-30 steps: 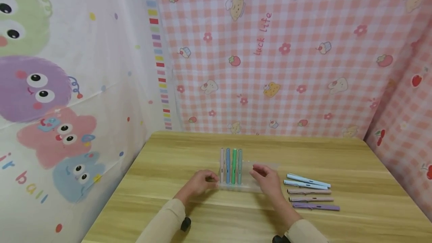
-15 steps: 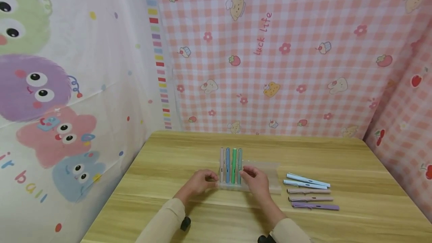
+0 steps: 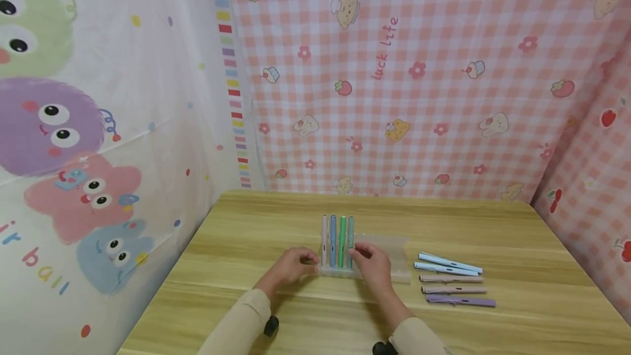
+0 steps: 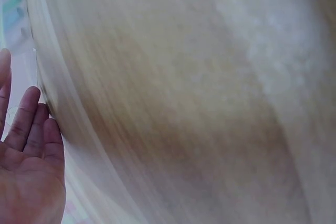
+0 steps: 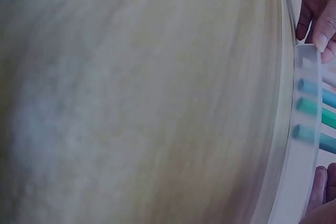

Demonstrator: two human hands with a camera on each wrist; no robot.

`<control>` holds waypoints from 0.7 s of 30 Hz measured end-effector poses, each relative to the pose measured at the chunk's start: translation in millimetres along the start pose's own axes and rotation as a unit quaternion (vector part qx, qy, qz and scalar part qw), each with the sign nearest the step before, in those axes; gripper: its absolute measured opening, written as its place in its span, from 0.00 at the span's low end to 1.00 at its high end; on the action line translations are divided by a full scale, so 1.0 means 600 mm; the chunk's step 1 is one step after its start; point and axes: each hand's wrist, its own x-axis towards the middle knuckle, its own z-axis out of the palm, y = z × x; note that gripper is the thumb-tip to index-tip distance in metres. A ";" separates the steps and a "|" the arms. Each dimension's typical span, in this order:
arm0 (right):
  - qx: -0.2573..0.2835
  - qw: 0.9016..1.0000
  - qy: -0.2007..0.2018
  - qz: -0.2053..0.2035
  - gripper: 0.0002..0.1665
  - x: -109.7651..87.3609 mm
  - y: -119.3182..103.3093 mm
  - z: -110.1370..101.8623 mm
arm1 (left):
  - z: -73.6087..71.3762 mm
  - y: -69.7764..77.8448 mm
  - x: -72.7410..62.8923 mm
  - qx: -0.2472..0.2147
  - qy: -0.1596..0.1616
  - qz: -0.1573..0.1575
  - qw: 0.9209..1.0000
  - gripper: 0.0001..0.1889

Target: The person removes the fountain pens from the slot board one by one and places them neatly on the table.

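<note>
A clear plastic pen holder (image 3: pixel 396 259) lies on the table with a raised front lip. Side by side in its left part are a pale pink pen (image 3: pixel 324 241), a blue pen (image 3: pixel 333 241), a green pen (image 3: pixel 342 241) and a teal pen (image 3: pixel 351 229). At the holder's left end my left hand (image 3: pixel 293 266) pinches the corner, thumb (image 5: pixel 323 41) in front. My right hand (image 3: pixel 373 266) has its fingertips at the teal pen's right side, fingers loosely bent. Lower ends of three pens show through the frosted lip (image 5: pixel 307 69) in the right wrist view.
Right of the holder lie two light blue pens (image 3: pixel 446 269), two pinkish-beige pens (image 3: pixel 453 290) and a purple pen (image 3: pixel 460 301) on the wooden table (image 3: pixel 236 234). Patterned cloths (image 3: pixel 394 97) hang behind and at both sides.
My right hand has moved left along the holder to the teal pen and stays there, uncovering the holder's right part. The left hand has kept its place at the left corner.
</note>
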 end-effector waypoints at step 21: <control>-0.069 0.998 0.010 -0.004 0.11 0.005 0.000 0.015 | -0.001 -0.004 0.000 -0.001 0.000 0.009 1.000 0.04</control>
